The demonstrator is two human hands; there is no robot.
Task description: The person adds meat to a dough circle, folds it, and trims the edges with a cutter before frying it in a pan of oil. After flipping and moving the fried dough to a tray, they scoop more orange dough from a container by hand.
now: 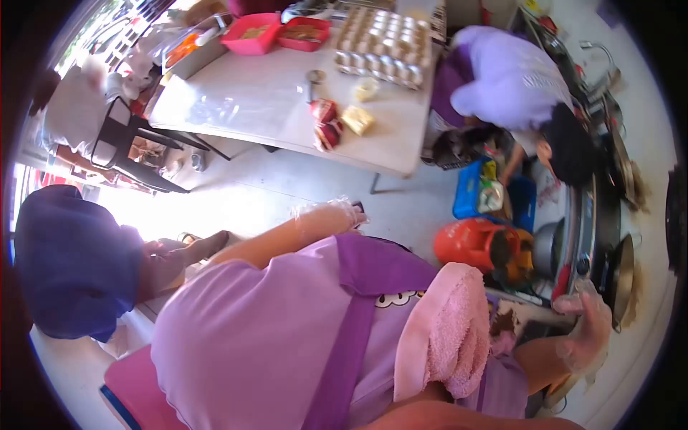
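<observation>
My left hand (350, 214), in a clear plastic glove, is held out in front of my apron (390, 266). Its fingers are curled by a small dark thing that I cannot make out. My right hand (586, 319), also in a clear glove, is raised at the far right, with fingers apart and nothing in them. Its fingertips come close to a red handle (562, 281) at the edge of the stove (589, 236). Over my chest hangs a pink towel (459, 333).
A white table (236, 107) holds egg trays (383, 43), pink-red basins (251, 32), a red packet (326, 124) and a yellow block (357, 120). A co-worker (512, 75) bends over a blue crate (469, 190) beside an orange gas cylinder (469, 241). Another person (79, 265) is at left.
</observation>
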